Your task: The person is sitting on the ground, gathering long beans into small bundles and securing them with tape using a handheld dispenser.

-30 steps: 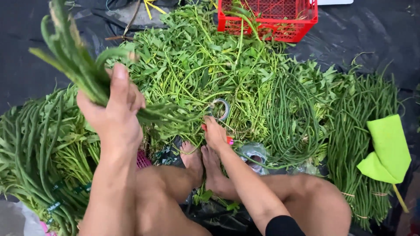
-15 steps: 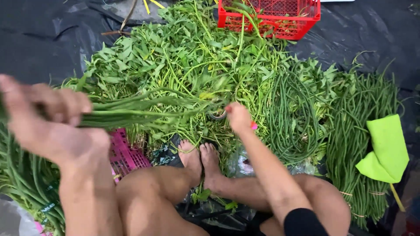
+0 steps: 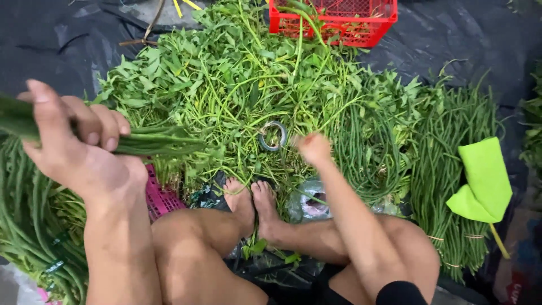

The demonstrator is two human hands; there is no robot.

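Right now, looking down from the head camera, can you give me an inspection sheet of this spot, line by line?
Surface: black plastic sheet spread on the ground.
Job's things: bunch of green stems; big pile of leafy greens.
Clutter: long beans in bundles at right, more at left; red crate; pink basket; green cloth; tape roll on the greens.
Grips: left hand closed round the stem bunch; right hand blurred, down at the pile, hold unclear.
Cables: nothing seen.
Surroundings: the person's bare feet at the pile's edge.
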